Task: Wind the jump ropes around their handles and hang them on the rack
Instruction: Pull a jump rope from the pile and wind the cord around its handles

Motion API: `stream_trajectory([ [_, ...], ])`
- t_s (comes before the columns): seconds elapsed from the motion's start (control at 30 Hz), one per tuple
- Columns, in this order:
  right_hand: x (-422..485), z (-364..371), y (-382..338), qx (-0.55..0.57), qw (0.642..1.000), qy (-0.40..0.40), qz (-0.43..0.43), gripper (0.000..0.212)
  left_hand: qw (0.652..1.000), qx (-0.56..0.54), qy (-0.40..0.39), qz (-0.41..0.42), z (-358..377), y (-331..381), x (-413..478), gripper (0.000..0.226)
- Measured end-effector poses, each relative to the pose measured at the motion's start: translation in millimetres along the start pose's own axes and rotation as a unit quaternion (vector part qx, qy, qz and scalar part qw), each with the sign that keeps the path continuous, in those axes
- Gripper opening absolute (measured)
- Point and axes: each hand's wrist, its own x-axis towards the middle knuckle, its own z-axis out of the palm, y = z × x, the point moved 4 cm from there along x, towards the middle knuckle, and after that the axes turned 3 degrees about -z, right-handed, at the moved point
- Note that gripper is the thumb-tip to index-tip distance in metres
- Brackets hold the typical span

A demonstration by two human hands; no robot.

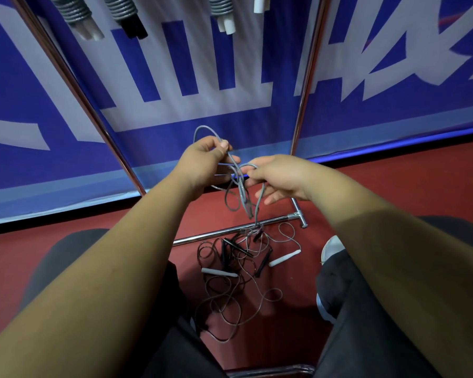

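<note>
A thin grey jump rope hangs in tangled loops between both hands, in front of the rack. My left hand pinches one loop that arches above the fingers. Just to its right, my right hand grips another loop, and strands drop from it to the floor. Below lies a pile of tangled ropes with white handles and black handles. Wound rope bundles hang at the top of the frame.
Two chrome rack uprights slant up in front of a blue and white banner. The rack's base bar lies across the red floor. My dark-trousered knees flank the pile, and a white shoe is at right.
</note>
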Motion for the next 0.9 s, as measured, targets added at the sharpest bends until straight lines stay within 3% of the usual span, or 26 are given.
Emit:
stream_trajectory([
  [0.17,2,3,-4,-0.012,0.996,0.038,-0.081,0.023,0.997,-0.061,0.050,-0.020,-8,-3,3,0.022],
  [0.3,3,0,-12,-0.058,0.983,0.121,-0.122,0.016,0.998,-0.058,0.017,-0.032,-4,-5,6,0.034],
  [0.43,7,-9,-11,-0.055,0.976,0.178,-0.113,0.023,0.987,0.095,-0.130,-0.022,3,-9,4,0.079],
  [0.5,12,-12,-9,-0.044,0.975,0.188,-0.107,0.025,0.975,0.172,-0.142,-0.013,2,-14,3,0.089],
  [0.73,12,-14,-7,-0.006,0.978,0.179,-0.104,0.023,0.973,0.226,-0.049,0.002,-2,-4,-3,0.053],
  [0.87,9,-13,-7,0.019,0.981,0.162,-0.107,0.023,0.961,0.232,-0.140,-0.047,7,-10,-10,0.058],
  [0.9,8,-12,-8,0.033,0.982,0.151,-0.108,0.022,0.950,0.260,-0.167,-0.038,9,-12,-10,0.070],
])
